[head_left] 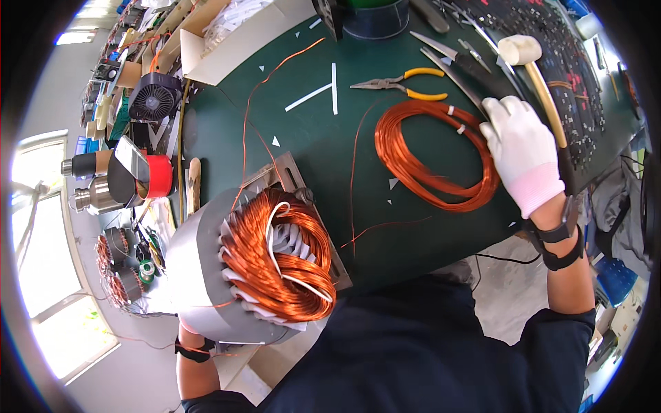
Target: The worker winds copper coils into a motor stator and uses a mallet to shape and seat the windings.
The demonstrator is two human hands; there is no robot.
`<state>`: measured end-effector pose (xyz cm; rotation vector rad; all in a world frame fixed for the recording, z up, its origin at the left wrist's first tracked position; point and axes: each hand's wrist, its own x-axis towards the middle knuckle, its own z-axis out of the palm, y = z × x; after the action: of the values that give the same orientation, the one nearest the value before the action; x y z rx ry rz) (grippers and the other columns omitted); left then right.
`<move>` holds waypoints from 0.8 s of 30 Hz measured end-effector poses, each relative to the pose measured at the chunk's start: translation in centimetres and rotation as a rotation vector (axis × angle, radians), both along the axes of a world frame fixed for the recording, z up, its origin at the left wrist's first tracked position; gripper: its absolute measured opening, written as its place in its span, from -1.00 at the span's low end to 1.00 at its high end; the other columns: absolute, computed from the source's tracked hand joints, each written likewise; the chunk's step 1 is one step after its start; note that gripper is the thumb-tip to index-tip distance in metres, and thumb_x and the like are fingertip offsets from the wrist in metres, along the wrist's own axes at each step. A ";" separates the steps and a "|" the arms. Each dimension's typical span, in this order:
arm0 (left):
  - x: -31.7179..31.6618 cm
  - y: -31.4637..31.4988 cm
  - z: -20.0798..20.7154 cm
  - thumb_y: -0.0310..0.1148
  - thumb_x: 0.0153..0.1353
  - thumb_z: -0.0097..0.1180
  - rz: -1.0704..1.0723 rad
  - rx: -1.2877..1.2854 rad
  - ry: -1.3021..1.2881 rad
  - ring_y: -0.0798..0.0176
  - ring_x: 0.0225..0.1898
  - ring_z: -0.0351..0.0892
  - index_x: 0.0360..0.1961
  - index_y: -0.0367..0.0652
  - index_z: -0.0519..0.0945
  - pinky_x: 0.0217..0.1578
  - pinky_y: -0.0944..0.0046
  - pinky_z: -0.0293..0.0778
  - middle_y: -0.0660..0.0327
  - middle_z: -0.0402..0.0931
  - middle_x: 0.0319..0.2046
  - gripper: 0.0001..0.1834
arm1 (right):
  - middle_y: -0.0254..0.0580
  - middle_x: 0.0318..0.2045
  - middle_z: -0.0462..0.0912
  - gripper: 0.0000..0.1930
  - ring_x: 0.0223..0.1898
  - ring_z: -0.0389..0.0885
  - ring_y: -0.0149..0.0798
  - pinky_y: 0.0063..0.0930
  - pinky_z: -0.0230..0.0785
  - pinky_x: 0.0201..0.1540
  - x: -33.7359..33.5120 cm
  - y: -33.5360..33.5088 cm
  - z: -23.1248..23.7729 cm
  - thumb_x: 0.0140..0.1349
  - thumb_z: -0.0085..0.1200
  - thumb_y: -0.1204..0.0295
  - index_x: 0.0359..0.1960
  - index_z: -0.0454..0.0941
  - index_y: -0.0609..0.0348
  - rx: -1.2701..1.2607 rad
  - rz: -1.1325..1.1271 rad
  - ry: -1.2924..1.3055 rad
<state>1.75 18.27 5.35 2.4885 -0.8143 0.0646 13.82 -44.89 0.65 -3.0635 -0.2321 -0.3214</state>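
Observation:
A motor stator with a grey metal shell stands at the near left. Thick bundles of copper winding bulge from its open end, with white insulating strips and a white sleeve loop among them. My left hand is behind the shell; only the pink glove cuff shows and its fingers are hidden. In a white glove, my right hand reaches over the table's right part, fingers stretched forward. Its fingertips lie at the lower end of a long metal blade. Beside that hand rests a tied copper wire coil.
Yellow-handled long-nose pliers lie beyond the coil. A mallet is right of my right hand, near many small dark scraps. White strips and loose copper wires cross the green table. A box, small fan and red-black container stand left.

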 end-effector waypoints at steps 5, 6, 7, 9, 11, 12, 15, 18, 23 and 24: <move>-0.9 6.2 2.4 -0.59 0.20 0.15 0.014 0.018 0.052 0.00 -0.05 0.72 0.17 -0.28 0.54 -0.04 0.18 0.63 0.09 0.62 0.03 -0.53 | -0.06 -0.25 0.56 -0.87 -0.14 0.62 0.00 -0.19 0.52 -0.07 0.1 -0.8 -0.3 0.30 0.12 0.47 -0.16 0.55 0.17 0.102 -0.033 -0.022; -1.1 6.6 2.6 -0.59 0.20 0.15 0.019 0.017 0.058 0.00 -0.05 0.72 0.17 -0.28 0.54 -0.04 0.18 0.63 0.09 0.62 0.03 -0.53 | -0.02 -0.23 0.60 -0.88 -0.12 0.62 0.02 -0.17 0.51 -0.05 0.0 -0.9 -0.1 0.32 0.07 0.50 -0.16 0.55 0.22 0.123 -0.028 -0.024; -1.4 6.9 2.9 -0.59 0.20 0.15 0.028 0.022 0.063 0.00 -0.05 0.72 0.17 -0.28 0.54 -0.04 0.18 0.63 0.09 0.62 0.03 -0.54 | -0.02 -0.23 0.60 -0.88 -0.12 0.62 0.02 -0.17 0.51 -0.05 0.0 -1.0 -0.2 0.32 0.07 0.50 -0.16 0.55 0.22 0.128 -0.024 -0.023; -1.7 7.0 3.2 -0.59 0.20 0.15 0.046 0.028 0.072 0.00 -0.06 0.72 0.17 -0.28 0.54 -0.04 0.18 0.63 0.09 0.62 0.02 -0.54 | 0.01 -0.21 0.62 -0.85 -0.17 0.65 0.02 -0.21 0.52 -0.07 0.3 -0.6 0.1 0.34 0.05 0.51 -0.12 0.55 0.28 0.304 -0.039 -0.230; -1.4 7.0 3.0 -0.59 0.20 0.15 0.067 0.033 0.076 0.00 -0.06 0.72 0.17 -0.28 0.54 -0.05 0.17 0.63 0.08 0.62 0.02 -0.54 | 0.04 -0.19 0.65 -0.79 -0.33 0.67 -0.06 -0.25 0.54 -0.21 -1.2 2.2 3.2 0.33 0.04 0.56 -0.03 0.55 0.34 0.858 -0.391 0.002; -1.7 6.9 3.5 -0.59 0.19 0.15 0.070 0.043 0.074 0.00 -0.06 0.72 0.17 -0.28 0.54 -0.05 0.17 0.63 0.08 0.62 0.02 -0.54 | 0.03 -0.18 0.65 -0.76 -0.33 0.67 -0.07 -0.26 0.54 -0.22 -1.7 3.6 3.9 0.30 0.08 0.55 -0.01 0.55 0.33 0.864 -0.267 -0.043; -0.1 8.0 3.4 -0.60 0.19 0.15 0.089 0.038 0.083 0.00 -0.06 0.72 0.16 -0.28 0.55 -0.05 0.17 0.63 0.08 0.62 0.01 -0.54 | 0.03 -0.21 0.66 -0.63 -0.32 0.67 -0.05 -0.24 0.55 -0.20 -0.4 9.5 6.1 0.21 0.22 0.48 0.05 0.54 0.26 0.965 0.131 0.262; 1.1 9.6 2.8 -0.60 0.19 0.15 0.055 0.012 0.083 -0.01 -0.07 0.72 0.16 -0.28 0.55 -0.05 0.17 0.63 0.08 0.62 0.01 -0.54 | -0.09 -0.34 0.64 -0.52 -0.39 0.63 -0.30 -0.40 0.51 -0.28 0.2 14.5 2.8 0.10 0.36 0.48 0.09 0.56 0.17 1.244 0.286 0.361; -1.0 11.1 3.7 -0.60 0.18 0.15 0.078 0.012 0.114 -0.01 -0.07 0.72 0.15 -0.28 0.55 -0.06 0.17 0.63 0.08 0.62 0.00 -0.55 | 0.07 -0.32 0.69 -0.67 -0.26 0.72 0.08 -0.18 0.58 -0.20 1.7 18.6 2.7 0.13 0.34 0.36 -0.11 0.59 0.23 1.203 0.401 0.442; -1.1 11.6 3.9 -0.60 0.18 0.16 0.085 0.013 0.123 -0.01 -0.08 0.72 0.15 -0.28 0.55 -0.06 0.17 0.63 0.08 0.62 -0.01 -0.55 | 0.06 -0.36 0.67 -0.70 -0.29 0.71 0.10 -0.17 0.57 -0.22 1.8 18.7 2.9 0.13 0.33 0.34 -0.18 0.58 0.22 1.144 0.406 0.440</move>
<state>0.65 29.92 9.28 2.5105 -0.6598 -0.0634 15.63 -26.21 3.57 -1.8317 -0.4360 0.1984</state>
